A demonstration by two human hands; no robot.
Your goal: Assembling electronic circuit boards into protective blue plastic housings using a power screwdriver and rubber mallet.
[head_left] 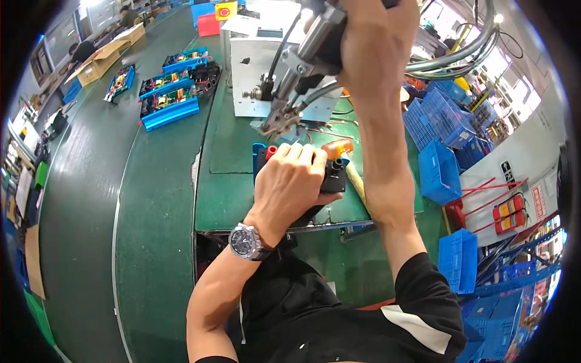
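My left hand point(289, 184), a watch on its wrist, is closed over a black and blue box-shaped device point(334, 180) at the bench's near edge. A red terminal and a black terminal stick up from the device's end panel; the rest is largely under my hand. Raised at the top, my right hand point(376, 45) grips a metal automatic screwdriver point(302, 60) with hoses attached. Its fingers are partly cut off by the picture's edge. The screwdriver's tip point(279, 121) points down and hangs just beyond the device, seemingly apart from it.
An orange-headed mallet point(337, 148) lies right of the device. Behind stands a white metal machine box point(257, 78). Several blue open-cased circuit units point(171, 109) sit on the green conveyor point(151, 199) to the left. Blue crates point(439, 172) stand on the right. Thick hoses point(451, 66) cross the upper right.
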